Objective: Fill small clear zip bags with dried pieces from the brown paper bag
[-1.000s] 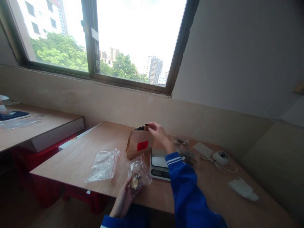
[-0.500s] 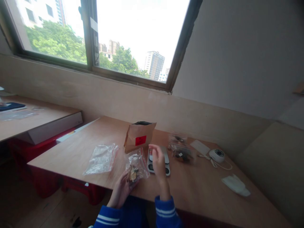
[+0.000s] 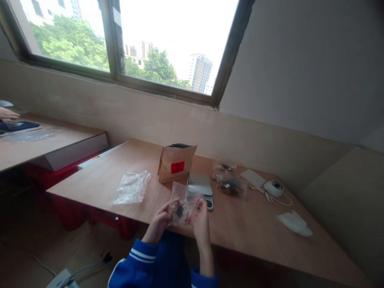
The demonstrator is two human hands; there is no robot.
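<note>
Head view: at the far left, another person's hand [image 3: 9, 114] rests over a second counter [image 3: 75, 130], with red stools [image 3: 67, 212] below. A window [image 3: 115, 44] in a dark frame fills the wall [image 3: 285, 72] above, showing trees and buildings. Along the left of our own counter [image 3: 255, 228], smooth and wood-toned, we see crinkled clear bags [image 3: 130, 188] lying flat. Our left hand [image 3: 159, 220] grips the lower left of a transparent bag [image 3: 181, 208] holding brown and dark pieces, above the near edge. Behind it stands a brown paper bag [image 3: 168, 165], mouth open, with a red label [image 3: 177, 167]. Our right hand [image 3: 201, 222] pinches the clear bag's red-striped edge; together they partly cover a flat silver scale [image 3: 200, 184]. Farther right we find filled clear bags [image 3: 231, 185], a white rectangular piece [image 3: 253, 177], a rounded white camera [image 3: 273, 189] with looped cable, and, nearer, a crumpled white cloth-like piece [image 3: 295, 224].
</note>
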